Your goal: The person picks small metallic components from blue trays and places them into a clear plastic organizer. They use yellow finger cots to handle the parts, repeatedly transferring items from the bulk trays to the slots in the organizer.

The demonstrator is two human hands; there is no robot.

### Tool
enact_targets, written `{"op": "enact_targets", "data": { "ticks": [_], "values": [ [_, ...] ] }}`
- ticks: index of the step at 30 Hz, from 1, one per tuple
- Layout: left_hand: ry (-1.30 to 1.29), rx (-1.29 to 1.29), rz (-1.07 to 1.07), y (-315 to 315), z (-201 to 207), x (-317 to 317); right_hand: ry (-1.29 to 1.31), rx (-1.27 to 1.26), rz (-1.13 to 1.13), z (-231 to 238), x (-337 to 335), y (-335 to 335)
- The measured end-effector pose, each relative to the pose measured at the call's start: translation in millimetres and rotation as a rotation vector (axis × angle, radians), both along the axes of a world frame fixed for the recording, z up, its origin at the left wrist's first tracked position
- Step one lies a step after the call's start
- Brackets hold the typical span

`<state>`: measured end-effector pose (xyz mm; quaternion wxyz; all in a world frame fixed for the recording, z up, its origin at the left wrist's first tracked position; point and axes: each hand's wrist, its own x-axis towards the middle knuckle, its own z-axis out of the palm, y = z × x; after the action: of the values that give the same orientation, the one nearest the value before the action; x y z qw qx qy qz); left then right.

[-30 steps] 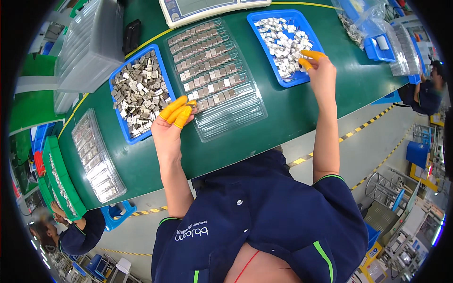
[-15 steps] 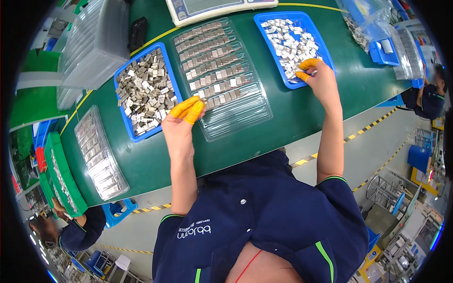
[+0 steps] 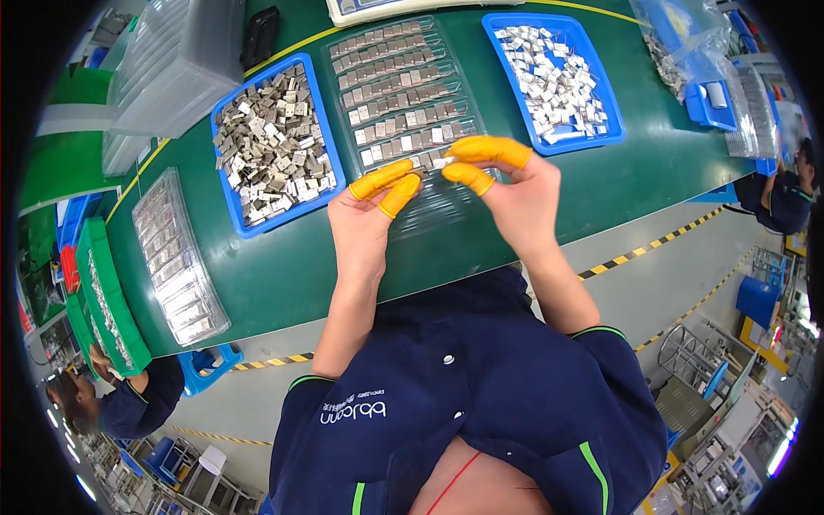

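Note:
Both hands, with yellow finger cots on thumb and forefinger, meet over the near part of a clear plastic tray (image 3: pixel 403 81) filled with rows of small grey metal pieces. My right hand (image 3: pixel 515 184) pinches a small white connector (image 3: pixel 441 162). Close to its left, my left hand (image 3: pixel 369 215) has its thumb and forefinger closed in a pinch; what lies between them is mostly hidden, only a small pale piece showing at the tips. A blue bin (image 3: pixel 333 159) of loose grey metal pieces stands left of the tray. Another blue bin (image 3: pixel 611 116), holding white connectors, stands to the right.
A second clear tray (image 3: pixel 180 266) lies at the left, beside a green bin (image 3: pixel 129 330). Stacked clear trays (image 3: pixel 176 77) and a black object (image 3: pixel 260 39) stand behind. A white device (image 3: pixel 386 10) is at the far edge. Other people sit at both sides.
My right hand has moved left from the bin of white connectors to the tray, bringing a white connector. My left hand has shifted slightly right, and the hands are now close together.

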<state>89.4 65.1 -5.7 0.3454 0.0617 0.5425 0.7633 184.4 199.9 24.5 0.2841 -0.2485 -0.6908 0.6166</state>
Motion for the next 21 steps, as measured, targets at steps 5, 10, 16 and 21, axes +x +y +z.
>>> {"op": "enact_targets", "data": {
  "ticks": [5, 10, 16, 21],
  "values": [
    [0.014, 0.027, 0.017, -3.4, -0.1, 1.0, -0.088, -0.024, 0.042, -2.6, -2.5, -11.6],
    [0.011, 0.003, 0.01, -5.0, -3.9, 0.7, -0.076, -0.034, 0.0, -5.9, -4.1, -7.8],
    [0.123, -0.026, 0.0, -10.9, -4.0, 1.7, -0.191, 0.09, 0.115, 6.3, -2.3, -2.8],
    [0.321, 0.006, -0.117, -18.3, -3.7, 5.0, -0.188, 0.01, 0.259, 6.4, 8.7, 0.0]
  ]
}}
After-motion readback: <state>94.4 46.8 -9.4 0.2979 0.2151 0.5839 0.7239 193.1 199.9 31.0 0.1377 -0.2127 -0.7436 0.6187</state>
